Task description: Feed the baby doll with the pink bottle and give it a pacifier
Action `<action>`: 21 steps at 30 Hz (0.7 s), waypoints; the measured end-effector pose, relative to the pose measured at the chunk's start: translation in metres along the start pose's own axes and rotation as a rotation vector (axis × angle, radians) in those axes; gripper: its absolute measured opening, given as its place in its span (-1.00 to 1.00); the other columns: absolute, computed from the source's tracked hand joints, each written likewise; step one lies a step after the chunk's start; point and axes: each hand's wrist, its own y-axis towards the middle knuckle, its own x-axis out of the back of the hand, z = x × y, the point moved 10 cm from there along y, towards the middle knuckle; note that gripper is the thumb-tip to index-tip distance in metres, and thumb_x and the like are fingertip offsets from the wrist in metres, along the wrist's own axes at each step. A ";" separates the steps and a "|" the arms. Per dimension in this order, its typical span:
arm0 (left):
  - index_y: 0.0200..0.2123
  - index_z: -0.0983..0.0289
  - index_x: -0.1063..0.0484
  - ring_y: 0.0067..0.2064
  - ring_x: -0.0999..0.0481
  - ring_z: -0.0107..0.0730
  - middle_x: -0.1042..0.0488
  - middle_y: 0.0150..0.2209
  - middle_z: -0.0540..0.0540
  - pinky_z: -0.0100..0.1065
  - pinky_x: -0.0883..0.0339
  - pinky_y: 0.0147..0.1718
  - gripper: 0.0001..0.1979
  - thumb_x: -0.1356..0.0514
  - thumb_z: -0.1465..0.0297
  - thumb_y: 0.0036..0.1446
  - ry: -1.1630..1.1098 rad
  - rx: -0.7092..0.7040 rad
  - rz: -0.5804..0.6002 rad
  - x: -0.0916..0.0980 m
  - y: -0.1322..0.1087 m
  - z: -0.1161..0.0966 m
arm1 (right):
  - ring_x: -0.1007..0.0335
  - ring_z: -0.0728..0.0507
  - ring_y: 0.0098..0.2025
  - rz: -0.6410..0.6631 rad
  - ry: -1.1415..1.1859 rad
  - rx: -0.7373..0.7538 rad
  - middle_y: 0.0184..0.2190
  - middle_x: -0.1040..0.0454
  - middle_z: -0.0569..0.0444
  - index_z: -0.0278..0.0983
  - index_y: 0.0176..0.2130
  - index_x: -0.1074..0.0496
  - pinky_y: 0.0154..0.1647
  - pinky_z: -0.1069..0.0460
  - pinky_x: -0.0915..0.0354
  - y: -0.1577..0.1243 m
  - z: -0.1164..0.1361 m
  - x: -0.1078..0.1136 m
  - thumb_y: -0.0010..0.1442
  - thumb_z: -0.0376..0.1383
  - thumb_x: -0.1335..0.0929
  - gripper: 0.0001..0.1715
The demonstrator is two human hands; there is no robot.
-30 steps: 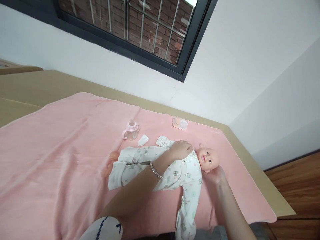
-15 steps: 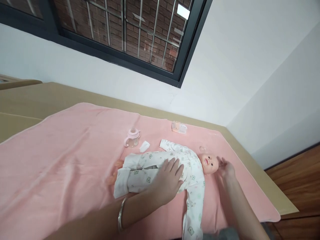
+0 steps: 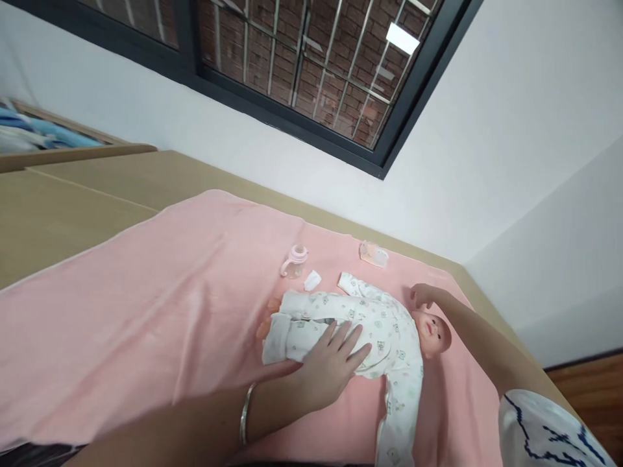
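Note:
A baby doll point(image 3: 432, 331) in a white patterned outfit point(image 3: 389, 327) lies on its back on a pink blanket point(image 3: 219, 272), its head toward the right. My left hand point(image 3: 331, 364), a silver bangle on its wrist, rests on the doll's lower belly with fingers spread. Just beyond the doll's head, my right hand point(image 3: 422, 295) hovers at the blanket with its fingers curled down; what they hold, if anything, is hidden.
Past the doll's legs stand a pink-handled baby bottle point(image 3: 294, 262) and a folded white cloth point(image 3: 312, 280). A small clear container point(image 3: 374, 253) lies near the blanket's far edge. Behind are a white wall point(image 3: 292, 168) and a barred window point(image 3: 311, 71).
My right hand has moved from above the top of the doll's head to its far side, and its fingers have curled. My left hand stays on the doll. The camera view has shifted left.

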 end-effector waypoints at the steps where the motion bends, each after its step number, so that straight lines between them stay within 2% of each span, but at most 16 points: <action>1: 0.30 0.19 -0.21 0.28 -0.27 0.16 -0.25 0.33 0.27 0.15 0.04 0.22 -0.52 -0.04 0.22 0.38 -0.003 0.001 0.002 0.001 0.000 0.000 | -0.50 -0.30 -0.21 -0.026 -0.052 0.025 -0.17 -0.51 -0.16 -0.37 -0.22 -0.56 -0.25 -0.13 -0.46 0.001 0.014 0.010 -0.32 -0.52 -0.44 -0.47; 3: 0.30 0.21 -0.20 0.29 -0.27 0.17 -0.25 0.33 0.28 0.16 0.05 0.23 -0.52 -0.03 0.23 0.38 -0.010 -0.003 0.004 0.002 0.000 -0.001 | -0.48 -0.31 -0.09 -0.145 -0.124 0.132 -0.14 -0.52 -0.13 -0.33 -0.20 -0.55 -0.07 -0.13 -0.43 -0.004 0.057 0.039 -0.23 -0.51 -0.42 -0.51; 4: 0.30 0.21 -0.20 0.29 -0.26 0.17 -0.24 0.33 0.28 0.16 0.05 0.23 -0.52 -0.03 0.23 0.38 -0.013 -0.006 0.008 0.002 0.000 -0.002 | -0.44 -0.30 0.02 -0.232 -0.139 0.216 -0.05 -0.51 -0.11 -0.30 -0.14 -0.54 0.05 -0.12 -0.38 -0.012 0.087 0.056 -0.14 -0.49 -0.41 -0.51; 6: 0.31 0.22 -0.19 0.29 -0.27 0.17 -0.23 0.34 0.29 0.15 0.05 0.23 -0.51 -0.02 0.22 0.39 -0.016 -0.011 0.015 0.002 0.000 -0.003 | -0.34 -0.23 0.16 -0.380 -0.134 0.398 0.13 -0.43 -0.05 -0.22 0.02 -0.49 0.21 -0.04 -0.26 -0.038 0.156 0.083 0.02 -0.40 -0.39 -0.48; 8: 0.32 0.22 -0.17 0.28 -0.29 0.17 -0.22 0.34 0.29 0.14 0.04 0.22 -0.50 -0.01 0.22 0.39 -0.015 -0.012 0.026 0.001 0.000 -0.003 | -0.37 -0.19 0.12 -0.527 -0.094 0.672 0.10 -0.46 -0.02 -0.22 0.06 -0.48 0.18 -0.01 -0.27 -0.082 0.238 0.101 0.10 -0.31 -0.38 -0.50; 10: 0.32 0.22 -0.17 0.27 -0.30 0.16 -0.22 0.35 0.30 0.13 0.03 0.22 -0.49 -0.02 0.22 0.38 -0.012 -0.012 0.035 0.000 -0.001 -0.002 | -0.40 -0.14 0.09 -0.609 -0.058 0.954 0.07 -0.47 0.00 -0.25 0.08 -0.47 0.17 0.02 -0.26 -0.133 0.314 0.107 0.13 -0.31 -0.36 -0.50; 11: 0.33 0.21 -0.17 0.28 -0.29 0.16 -0.21 0.35 0.29 0.13 0.03 0.22 -0.49 -0.02 0.21 0.38 -0.012 -0.013 0.040 -0.001 -0.001 -0.002 | -0.39 -0.14 0.10 -0.632 -0.068 1.033 0.08 -0.47 0.00 -0.27 0.09 -0.47 0.18 0.01 -0.25 -0.153 0.345 0.107 0.13 -0.33 -0.35 -0.49; 13: 0.33 0.20 -0.17 0.29 -0.28 0.15 -0.20 0.36 0.29 0.13 0.02 0.23 -0.49 -0.02 0.21 0.38 -0.016 -0.014 0.046 -0.003 -0.001 -0.002 | -0.41 -0.17 0.07 -0.531 -0.235 1.043 0.08 -0.47 -0.02 -0.29 0.11 -0.46 0.11 -0.01 -0.28 -0.172 0.396 0.093 0.13 -0.36 -0.35 -0.47; 14: 0.33 0.19 -0.17 0.29 -0.28 0.15 -0.20 0.36 0.28 0.13 0.01 0.23 -0.50 -0.01 0.22 0.38 -0.018 -0.013 0.046 -0.003 -0.002 -0.001 | -0.41 -0.20 0.07 -0.430 -0.335 0.973 0.07 -0.48 -0.03 -0.29 0.11 -0.46 0.06 -0.01 -0.29 -0.171 0.411 0.082 0.12 -0.36 -0.37 -0.46; 16: 0.33 0.18 -0.16 0.29 -0.28 0.14 -0.19 0.37 0.27 0.12 0.00 0.23 -0.49 -0.02 0.22 0.38 -0.023 -0.012 0.046 -0.003 -0.002 -0.001 | -0.44 -0.21 0.03 -0.314 -0.503 0.882 0.03 -0.50 -0.07 -0.31 0.13 -0.45 -0.04 0.01 -0.31 -0.170 0.431 0.063 0.10 -0.39 -0.39 -0.43; 21: 0.35 0.21 -0.12 0.30 -0.27 0.16 -0.18 0.37 0.29 0.15 -0.01 0.23 -0.46 -0.03 0.23 0.36 -0.037 -0.021 0.052 -0.001 -0.002 -0.002 | -0.46 -0.20 -0.04 -0.232 -0.683 0.790 0.00 -0.52 -0.13 -0.42 0.03 -0.48 -0.16 0.05 -0.32 -0.151 0.442 0.024 0.12 -0.40 -0.39 -0.56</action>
